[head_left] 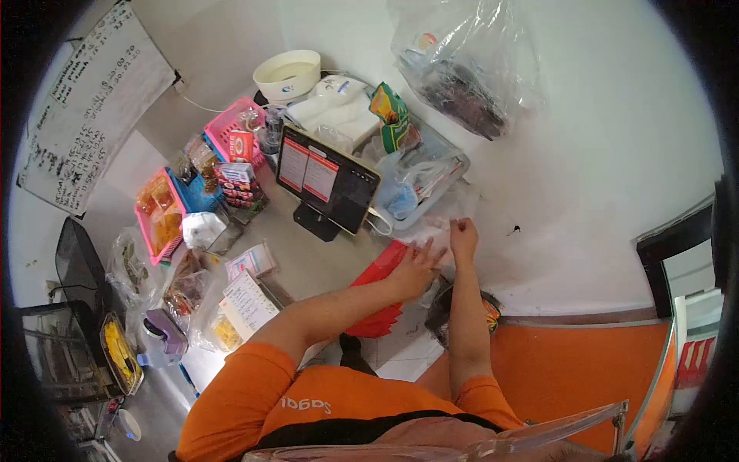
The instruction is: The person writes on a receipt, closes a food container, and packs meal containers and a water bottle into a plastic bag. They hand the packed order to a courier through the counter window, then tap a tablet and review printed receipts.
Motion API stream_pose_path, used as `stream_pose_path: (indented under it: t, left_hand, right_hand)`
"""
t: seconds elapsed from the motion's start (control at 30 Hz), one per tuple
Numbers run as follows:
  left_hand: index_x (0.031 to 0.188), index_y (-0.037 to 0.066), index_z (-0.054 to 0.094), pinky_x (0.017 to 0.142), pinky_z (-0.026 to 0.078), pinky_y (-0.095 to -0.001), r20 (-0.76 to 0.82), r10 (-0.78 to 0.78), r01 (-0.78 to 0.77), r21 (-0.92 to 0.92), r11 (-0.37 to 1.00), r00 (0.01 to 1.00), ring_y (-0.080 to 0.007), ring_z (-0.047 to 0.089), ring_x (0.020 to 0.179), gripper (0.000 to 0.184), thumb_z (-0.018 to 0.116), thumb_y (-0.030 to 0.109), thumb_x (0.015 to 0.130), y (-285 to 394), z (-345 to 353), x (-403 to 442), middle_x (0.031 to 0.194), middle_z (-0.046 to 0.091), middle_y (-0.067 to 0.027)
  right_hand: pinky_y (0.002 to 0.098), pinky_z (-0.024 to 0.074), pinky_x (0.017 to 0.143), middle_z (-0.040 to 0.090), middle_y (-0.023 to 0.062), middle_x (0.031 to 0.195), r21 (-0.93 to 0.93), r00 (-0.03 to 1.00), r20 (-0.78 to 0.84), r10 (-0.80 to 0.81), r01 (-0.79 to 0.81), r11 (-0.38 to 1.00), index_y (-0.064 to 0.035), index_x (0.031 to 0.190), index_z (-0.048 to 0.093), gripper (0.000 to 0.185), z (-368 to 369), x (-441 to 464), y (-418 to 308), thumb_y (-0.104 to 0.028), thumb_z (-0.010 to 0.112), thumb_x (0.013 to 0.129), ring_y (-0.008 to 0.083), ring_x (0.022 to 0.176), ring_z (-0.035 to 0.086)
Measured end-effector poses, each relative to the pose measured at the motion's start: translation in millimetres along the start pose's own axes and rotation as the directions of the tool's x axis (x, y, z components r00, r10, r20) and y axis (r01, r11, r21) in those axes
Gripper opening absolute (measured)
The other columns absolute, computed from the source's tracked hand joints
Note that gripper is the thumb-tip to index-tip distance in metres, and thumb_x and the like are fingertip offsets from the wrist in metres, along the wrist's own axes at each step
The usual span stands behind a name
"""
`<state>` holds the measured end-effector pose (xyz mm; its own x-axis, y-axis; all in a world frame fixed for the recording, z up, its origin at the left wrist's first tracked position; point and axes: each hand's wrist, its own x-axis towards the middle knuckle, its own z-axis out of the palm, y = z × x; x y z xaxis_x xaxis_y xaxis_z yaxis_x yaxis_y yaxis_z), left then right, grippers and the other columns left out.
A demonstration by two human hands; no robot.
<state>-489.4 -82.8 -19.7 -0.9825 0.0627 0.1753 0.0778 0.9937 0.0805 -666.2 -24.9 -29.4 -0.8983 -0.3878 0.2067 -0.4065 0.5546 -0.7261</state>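
Clear plastic [431, 229]: at the fingertips of both hands. Right hand [463, 240]: fingertips pinching the plastic. Left hand [416, 271]: fingers spread, over the end of the red sheet [375, 322]. Tub [442, 197]: just beyond both hands. Tablet [326, 179]: beyond and left of the left hand.

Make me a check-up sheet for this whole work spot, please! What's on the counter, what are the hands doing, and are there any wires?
Surface: grey counter, crowded along the left and back.
Job's things: red plastic and clear plastic, by the hands.
Clutter: tablet on a stand, pink baskets, blue tub, handwritten notepad.
Hands: left hand spread by the red plastic; right hand curled at the clear plastic, grip hard to tell.
Cables: thin white cable against the wall; plug end hidden.
Surroundings: whiteboard with writing, hanging clear bag, orange panel.
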Motion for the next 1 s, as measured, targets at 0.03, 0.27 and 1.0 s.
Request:
stream_pose_path:
  t: [0.03, 0.27, 1.0]
  left_hand:
    - [0.129, 0.019, 0.048, 0.102, 0.015, -0.0637, -0.052, -0.057, 0.058, 0.017, 0.998, 0.997, -0.0428, 0.010, 0.135, 0.048, 0.053, 0.024, 0.082, -1, 7, 10, 0.148, 0.019, -0.0111]
    - [0.123, 0.011, 0.052, 0.096, 0.014, -0.0723, 0.161, -0.099, 0.095, 0.029, 0.995, 0.982, -0.0500, 0.008, 0.132, 0.044, 0.052, 0.031, 0.083, -26, 21, 9, 0.146, 0.022, -0.0092]
    - [0.129, 0.002, 0.041, 0.093, 0.041, -0.0401, -0.113, -0.821, -0.155, -0.987, 0.030, 0.559, -0.0259, 0.057, 0.104, 0.043, 0.052, 0.006, 0.088, 53, -263, -324, 0.107, 0.061, -0.0132]
  right_hand:
    - [0.0376, 0.0457, 0.063, 0.059, 0.0150, 0.071, 0.072, 0.995, 0.095, 0.024, -0.031, 0.997, 0.0007, 0.079, 0.060, 0.027, -4, 3, 2, -0.027, 0.060, 0.080, 0.0268, 0.069, 0.059]
    - [0.0251, 0.0404, 0.077, 0.064, 0.0052, 0.089, 0.559, 0.972, -0.008, 0.234, -0.190, 0.807, 0.0016, 0.079, 0.059, 0.015, -120, 8, -43, -0.013, 0.057, 0.083, 0.0116, 0.082, 0.052]
    - [0.0441, 0.0432, 0.086, 0.053, 0.0200, 0.112, 0.803, 0.218, 0.147, -0.965, 0.543, 0.246, -0.0053, 0.092, 0.060, 0.029, -95, -323, -278, -0.022, 0.072, 0.071, 0.0391, 0.101, 0.052]
